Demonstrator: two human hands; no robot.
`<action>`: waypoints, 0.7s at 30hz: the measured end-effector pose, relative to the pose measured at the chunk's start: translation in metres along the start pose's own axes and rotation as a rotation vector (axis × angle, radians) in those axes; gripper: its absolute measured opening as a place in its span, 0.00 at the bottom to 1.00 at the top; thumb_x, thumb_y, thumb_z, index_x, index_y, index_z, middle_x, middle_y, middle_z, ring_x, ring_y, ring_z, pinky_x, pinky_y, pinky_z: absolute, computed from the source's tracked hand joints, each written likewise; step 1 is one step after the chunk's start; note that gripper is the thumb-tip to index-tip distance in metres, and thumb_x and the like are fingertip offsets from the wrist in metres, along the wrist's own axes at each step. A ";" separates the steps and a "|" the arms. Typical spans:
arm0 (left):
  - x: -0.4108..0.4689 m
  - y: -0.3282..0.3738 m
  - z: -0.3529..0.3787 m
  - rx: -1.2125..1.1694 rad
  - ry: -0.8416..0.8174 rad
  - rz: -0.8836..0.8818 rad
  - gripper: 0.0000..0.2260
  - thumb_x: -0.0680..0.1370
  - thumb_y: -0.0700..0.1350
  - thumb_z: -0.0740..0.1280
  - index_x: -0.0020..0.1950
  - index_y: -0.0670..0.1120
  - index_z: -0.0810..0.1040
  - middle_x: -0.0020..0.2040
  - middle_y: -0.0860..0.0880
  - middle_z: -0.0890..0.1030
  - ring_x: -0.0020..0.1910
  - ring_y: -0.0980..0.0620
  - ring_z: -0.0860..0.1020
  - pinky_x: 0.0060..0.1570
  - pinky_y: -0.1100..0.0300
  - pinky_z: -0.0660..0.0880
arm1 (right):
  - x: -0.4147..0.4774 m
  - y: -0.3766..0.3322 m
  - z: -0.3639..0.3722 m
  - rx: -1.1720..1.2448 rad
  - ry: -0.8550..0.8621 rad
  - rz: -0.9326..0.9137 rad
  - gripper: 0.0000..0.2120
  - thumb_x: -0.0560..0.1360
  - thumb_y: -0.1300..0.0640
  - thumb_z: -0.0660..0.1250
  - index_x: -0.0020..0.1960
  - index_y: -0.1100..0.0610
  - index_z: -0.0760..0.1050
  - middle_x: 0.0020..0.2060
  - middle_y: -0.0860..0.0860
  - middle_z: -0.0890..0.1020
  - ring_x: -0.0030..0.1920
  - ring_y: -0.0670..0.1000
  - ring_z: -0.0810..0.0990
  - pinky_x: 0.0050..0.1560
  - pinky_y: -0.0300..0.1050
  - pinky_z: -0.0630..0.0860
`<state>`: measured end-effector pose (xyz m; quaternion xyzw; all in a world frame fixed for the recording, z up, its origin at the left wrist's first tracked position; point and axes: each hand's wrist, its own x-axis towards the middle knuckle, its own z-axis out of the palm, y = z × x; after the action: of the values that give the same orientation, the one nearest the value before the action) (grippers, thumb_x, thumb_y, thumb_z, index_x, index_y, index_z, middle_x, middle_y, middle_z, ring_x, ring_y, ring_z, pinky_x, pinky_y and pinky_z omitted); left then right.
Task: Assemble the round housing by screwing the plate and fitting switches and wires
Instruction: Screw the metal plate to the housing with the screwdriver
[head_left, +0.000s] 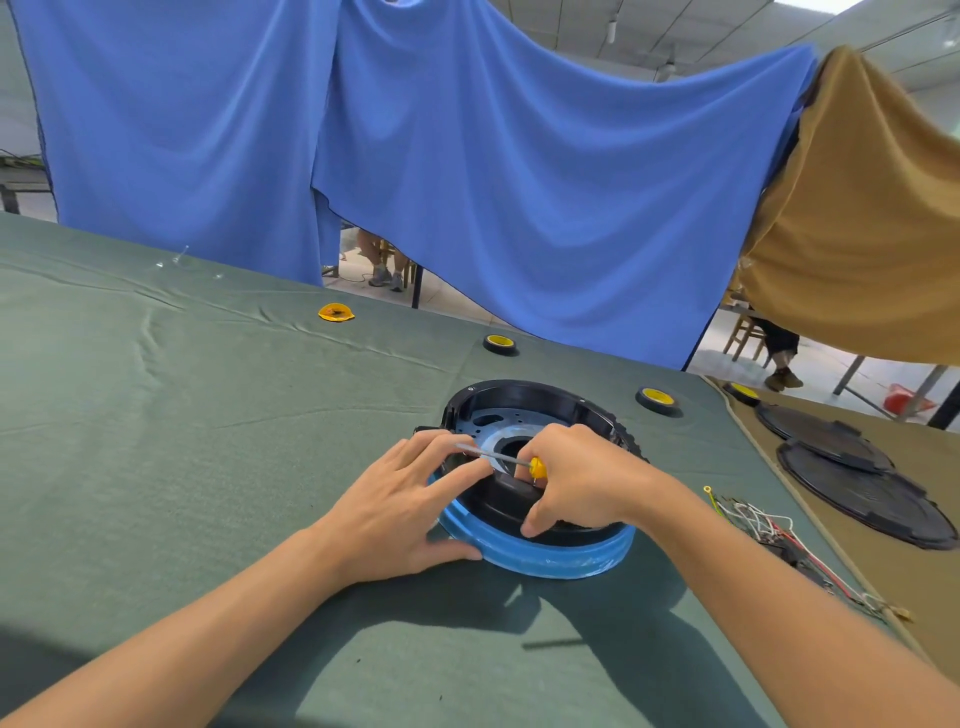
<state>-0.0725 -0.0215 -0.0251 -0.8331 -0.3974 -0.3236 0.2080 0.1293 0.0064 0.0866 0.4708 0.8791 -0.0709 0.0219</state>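
Housing (530, 553), black with a blue rim, lies flat on the green cloth (208, 415) before us, with a grey-blue plate (488, 422) in its well. Our right hand (576, 483) is over the rim at 5 o'clock, its fingers curled tight round the yellow handle of a screwdriver (537, 466). The shaft runs nearly level toward 9 o'clock. Our left hand (400, 514) lies across the rim at 8 o'clock, fingers fairly straight, fingertips (465, 440) touching the shaft near its tip. Its thumb rests on the cloth against the blue rim. We cannot tell whether the tip sits in a screw. Wires (769, 525) lie tangled at the housing's 3 o'clock. One tape roll (500, 343) is at 12 o'clock and another (657, 399) at 2 o'clock. Black covers (862, 493) lie beyond the wires.
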 end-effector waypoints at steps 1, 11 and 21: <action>-0.001 0.001 -0.001 0.004 0.001 0.006 0.31 0.73 0.65 0.69 0.68 0.49 0.69 0.65 0.49 0.69 0.63 0.47 0.71 0.56 0.49 0.77 | 0.000 0.003 -0.002 0.041 -0.032 0.008 0.14 0.64 0.49 0.79 0.38 0.52 0.74 0.31 0.46 0.75 0.34 0.49 0.74 0.32 0.43 0.68; -0.003 0.004 0.001 0.011 0.011 -0.010 0.30 0.73 0.64 0.70 0.68 0.48 0.70 0.64 0.46 0.73 0.61 0.46 0.72 0.56 0.49 0.76 | 0.047 0.014 0.004 0.243 0.036 0.189 0.28 0.77 0.37 0.62 0.31 0.58 0.63 0.23 0.51 0.67 0.21 0.50 0.63 0.27 0.41 0.64; -0.001 0.004 -0.001 0.031 0.013 0.007 0.33 0.72 0.65 0.71 0.70 0.47 0.71 0.64 0.45 0.72 0.62 0.45 0.72 0.58 0.49 0.75 | 0.076 0.015 0.016 0.357 -0.158 0.251 0.24 0.76 0.40 0.65 0.51 0.63 0.77 0.35 0.53 0.72 0.34 0.51 0.69 0.38 0.47 0.69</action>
<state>-0.0700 -0.0247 -0.0253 -0.8290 -0.3982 -0.3221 0.2248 0.0989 0.0754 0.0615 0.5658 0.7828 -0.2587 0.0158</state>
